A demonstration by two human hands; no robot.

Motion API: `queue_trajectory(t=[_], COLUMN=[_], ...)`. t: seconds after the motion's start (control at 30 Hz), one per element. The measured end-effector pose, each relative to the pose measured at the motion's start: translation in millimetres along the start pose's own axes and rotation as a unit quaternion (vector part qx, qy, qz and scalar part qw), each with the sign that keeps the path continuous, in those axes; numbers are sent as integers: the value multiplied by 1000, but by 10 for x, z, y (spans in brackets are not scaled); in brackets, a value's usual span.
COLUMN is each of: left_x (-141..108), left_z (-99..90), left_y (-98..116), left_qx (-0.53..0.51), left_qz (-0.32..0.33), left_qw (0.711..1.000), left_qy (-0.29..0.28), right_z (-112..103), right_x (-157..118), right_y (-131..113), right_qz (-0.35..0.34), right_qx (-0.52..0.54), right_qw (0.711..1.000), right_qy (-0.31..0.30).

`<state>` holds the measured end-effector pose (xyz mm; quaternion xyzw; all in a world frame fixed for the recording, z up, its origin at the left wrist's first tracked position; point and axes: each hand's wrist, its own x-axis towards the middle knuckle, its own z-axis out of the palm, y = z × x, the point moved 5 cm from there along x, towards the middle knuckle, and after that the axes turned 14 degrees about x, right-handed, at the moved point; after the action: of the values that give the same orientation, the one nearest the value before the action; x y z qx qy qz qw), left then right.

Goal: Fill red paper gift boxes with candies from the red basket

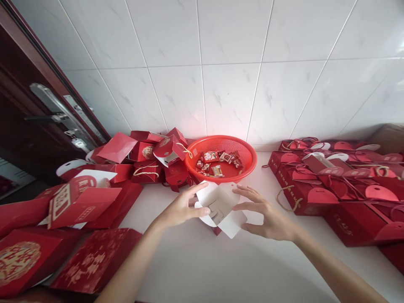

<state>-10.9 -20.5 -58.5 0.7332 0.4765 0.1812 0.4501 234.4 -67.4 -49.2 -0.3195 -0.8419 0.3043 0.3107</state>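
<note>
In the middle of the head view stands a small red gift box (pixel 221 203), its top open and its white inside facing me. Its flaps are folded outward, and interlocked bottom panels show inside. My left hand (pixel 181 208) grips the left side, the thumb over a white flap and the fingers behind it. My right hand (pixel 268 212) is at the right side, fingers spread and curved around the flaps; the fingertips look close to or touching them. Just behind the box sits a red plastic basket (pixel 249 170) with several wrapped candies (pixel 217 170) in it.
Unfolded and open red boxes (pixel 94 261) are piled along the left side. Tied red boxes (pixel 353 223) with cord handles stand in rows on the right. Everything rests on a white table (pixel 195 269) against a tiled wall (pixel 233 97). A dark door with a metal handle (pixel 53 101) is at the left.
</note>
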Motion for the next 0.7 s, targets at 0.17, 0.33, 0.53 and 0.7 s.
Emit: queue_trajectory(t=[0.17,0.33,0.53,0.7], left_x=[-56,85,1065,1784], left_z=[-244,-638,-795,-503], left_y=[141,459,574,189], left_qx=[158,275,345,404], left_qz=[-23,-39,-24,-113], left_qw=[987,958,936,902], left_qy=[-23,77,70,-102], right_z=[-264,-572,-759,-650], right_x=[95,368,944,1253], right_y=[-53,117,578,868], right_qz=[1,36,70,108], right_qx=[101,193,278,312], right_qw=[995,971,905,890], right_qy=[15,135,315,314])
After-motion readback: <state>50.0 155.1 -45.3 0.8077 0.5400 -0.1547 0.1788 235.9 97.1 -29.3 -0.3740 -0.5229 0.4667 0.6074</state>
